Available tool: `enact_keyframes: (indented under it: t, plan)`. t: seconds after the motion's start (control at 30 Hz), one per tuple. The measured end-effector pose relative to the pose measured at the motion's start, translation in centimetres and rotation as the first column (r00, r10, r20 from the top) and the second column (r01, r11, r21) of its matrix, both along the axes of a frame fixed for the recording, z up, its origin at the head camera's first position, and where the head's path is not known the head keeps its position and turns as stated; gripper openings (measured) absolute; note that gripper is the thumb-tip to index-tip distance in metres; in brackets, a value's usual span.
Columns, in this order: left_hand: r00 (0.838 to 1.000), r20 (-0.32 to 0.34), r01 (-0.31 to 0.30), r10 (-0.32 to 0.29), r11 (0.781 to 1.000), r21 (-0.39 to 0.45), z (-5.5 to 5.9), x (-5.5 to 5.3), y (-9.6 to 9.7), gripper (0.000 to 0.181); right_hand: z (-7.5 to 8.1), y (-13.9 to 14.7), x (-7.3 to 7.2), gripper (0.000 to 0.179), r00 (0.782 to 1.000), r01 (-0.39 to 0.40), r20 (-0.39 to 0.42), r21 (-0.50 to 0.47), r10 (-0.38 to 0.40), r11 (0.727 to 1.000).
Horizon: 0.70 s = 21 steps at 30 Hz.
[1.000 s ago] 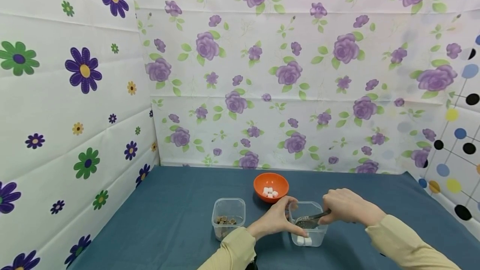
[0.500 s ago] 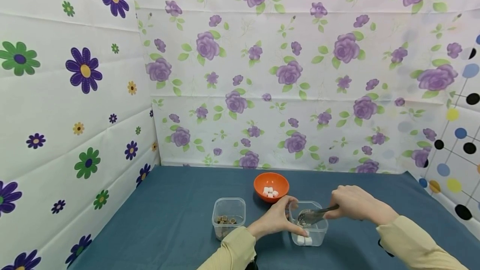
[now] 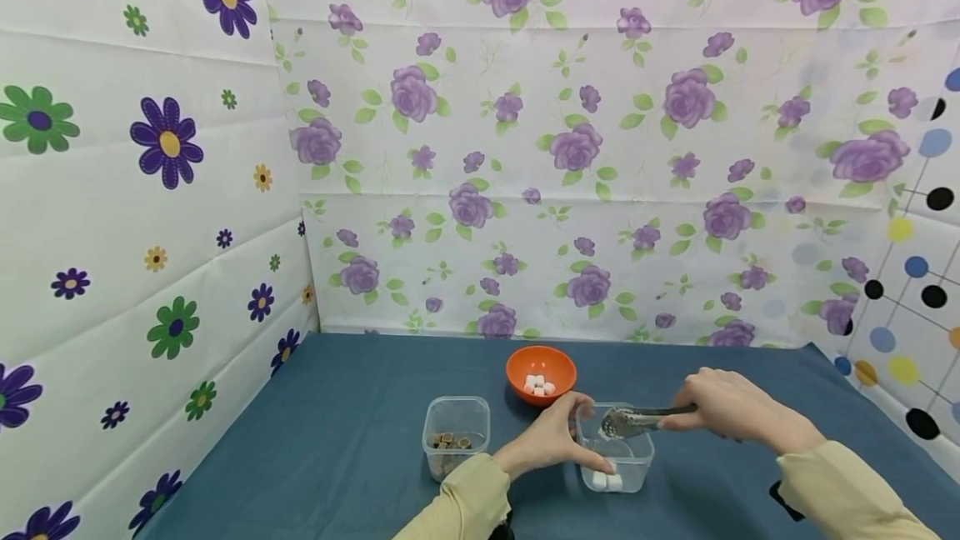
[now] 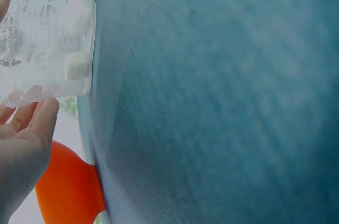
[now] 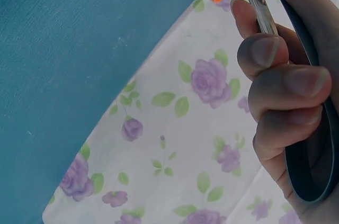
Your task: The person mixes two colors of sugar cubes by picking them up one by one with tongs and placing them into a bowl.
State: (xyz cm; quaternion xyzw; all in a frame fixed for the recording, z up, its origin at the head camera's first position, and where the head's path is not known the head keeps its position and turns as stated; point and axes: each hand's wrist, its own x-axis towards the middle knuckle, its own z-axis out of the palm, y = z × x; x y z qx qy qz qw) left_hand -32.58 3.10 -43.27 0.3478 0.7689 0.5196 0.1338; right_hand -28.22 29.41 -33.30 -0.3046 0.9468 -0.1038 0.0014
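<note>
My left hand (image 3: 551,436) holds a clear plastic container (image 3: 637,467) at the right, thumb on the near side and fingers on the far side. White marshmallows (image 3: 607,482) lie on its bottom; in the left wrist view one marshmallow (image 4: 77,66) shows through the wall. My right hand (image 3: 738,408) grips metal tongs (image 3: 637,419) whose perforated heads are over the container's opening. In the right wrist view the fingers (image 5: 288,83) curl round the handles of the tongs (image 5: 262,9). Something white shows at the tips of the tongs, too small to make out surely.
Behind the left hand stands an orange bowl (image 3: 521,369) with several marshmallows inside. To the left is a second clear container (image 3: 459,408) with small brown pieces (image 3: 450,441). A blue cloth (image 3: 360,407) covers the table, with patterned sheets (image 3: 480,265) hanging around it.
The right hand has moved right and slightly up, drawing the tongs higher out of the container. The left hand and the container have stayed in place.
</note>
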Motion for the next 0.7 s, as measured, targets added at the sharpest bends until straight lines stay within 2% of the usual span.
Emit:
enact_keyframes:
  t: [0.2, 0.4, 0.7]
  plan:
    - [1.000, 0.005, 0.005, -0.005, 1.000, 0.005, 0.0, 0.0, 0.0, 0.064, 0.6, 0.4, 0.3, 0.025, 1.000, 0.023, 0.022, -0.034, -0.022, 0.999]
    - [1.000, 0.008, 0.002, -0.002, 1.000, 0.011, 0.0, 0.0, 0.0, 0.062, 1.7, 1.0, 0.3, 0.036, 0.997, 0.071, 0.020, -0.063, -0.070, 0.996]
    - [1.000, 0.022, 0.005, -0.006, 1.000, 0.023, 0.0, 0.0, 0.0, 0.062, 3.0, 1.2, -0.4, 0.034, 0.991, 0.135, -0.005, -0.067, -0.136, 0.989]
